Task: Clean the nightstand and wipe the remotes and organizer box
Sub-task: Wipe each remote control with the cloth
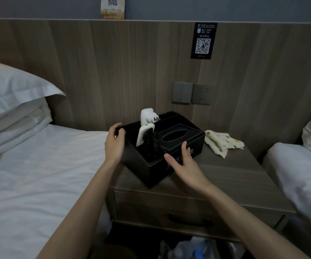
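Observation:
A black organizer box [173,161] with an oval tissue slot stands on the wooden nightstand [231,176]. Its left compartment holds a white remote [143,134] and a black remote [151,144] standing upright, with a white plug adapter [148,115] behind them. My left hand [114,142] curls around the box's left wall, fingers on its rim. My right hand [183,165] lies flat against the box's front face, fingers spread, holding nothing. A cream dotted cloth [222,143] lies crumpled on the nightstand to the right of the box.
A bed with white sheets [31,174] and stacked pillows [10,101] is on the left. Another white bed [300,171] is on the right. Wall switches and a socket [192,93] sit on the wooden headboard panel. The nightstand has a drawer [188,212]; bags lie below it.

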The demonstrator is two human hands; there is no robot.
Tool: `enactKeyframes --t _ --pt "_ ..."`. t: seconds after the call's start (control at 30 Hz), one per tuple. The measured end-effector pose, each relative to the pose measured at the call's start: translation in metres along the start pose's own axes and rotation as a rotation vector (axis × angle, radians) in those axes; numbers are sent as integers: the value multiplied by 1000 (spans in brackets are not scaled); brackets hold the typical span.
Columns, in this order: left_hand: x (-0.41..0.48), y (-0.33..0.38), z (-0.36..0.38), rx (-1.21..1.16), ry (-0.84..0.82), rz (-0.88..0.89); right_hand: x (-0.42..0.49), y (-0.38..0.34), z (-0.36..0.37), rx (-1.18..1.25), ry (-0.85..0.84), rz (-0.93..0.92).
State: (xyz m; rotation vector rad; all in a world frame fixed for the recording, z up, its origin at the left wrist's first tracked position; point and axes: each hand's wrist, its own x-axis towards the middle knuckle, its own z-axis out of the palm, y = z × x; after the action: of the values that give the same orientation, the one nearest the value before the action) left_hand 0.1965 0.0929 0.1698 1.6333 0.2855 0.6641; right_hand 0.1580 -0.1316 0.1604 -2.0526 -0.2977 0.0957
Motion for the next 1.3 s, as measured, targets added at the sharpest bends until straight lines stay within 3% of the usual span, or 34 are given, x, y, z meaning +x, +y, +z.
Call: enactKeyframes --t 0.13,0.43,0.8,0.93,1.03,1.13,1.2,1.3 --pt "-11 2 3 -34 97 3 37 1 -1 47 9 60" --pt "-14 -22 4 29 -84 187 116 -3 -5 258 -66 106" --pt "14 -38 15 58 -114 237 160 12 6 274 98 6" --pt "17 -40 14 65 -112 239 159 12 2 108 224 -16" --pt "9 -38 17 64 -65 252 148 -2 -4 -16 302 -161" --pt "-4 -36 21 45 -22 235 127 -24 -10 37 169 -276" --pt "-11 -35 19 -1 -23 187 122 -30 -10 -127 89 -326" --pt "-20 -32 11 -59 -60 157 124 -32 -8 -162 158 -339"
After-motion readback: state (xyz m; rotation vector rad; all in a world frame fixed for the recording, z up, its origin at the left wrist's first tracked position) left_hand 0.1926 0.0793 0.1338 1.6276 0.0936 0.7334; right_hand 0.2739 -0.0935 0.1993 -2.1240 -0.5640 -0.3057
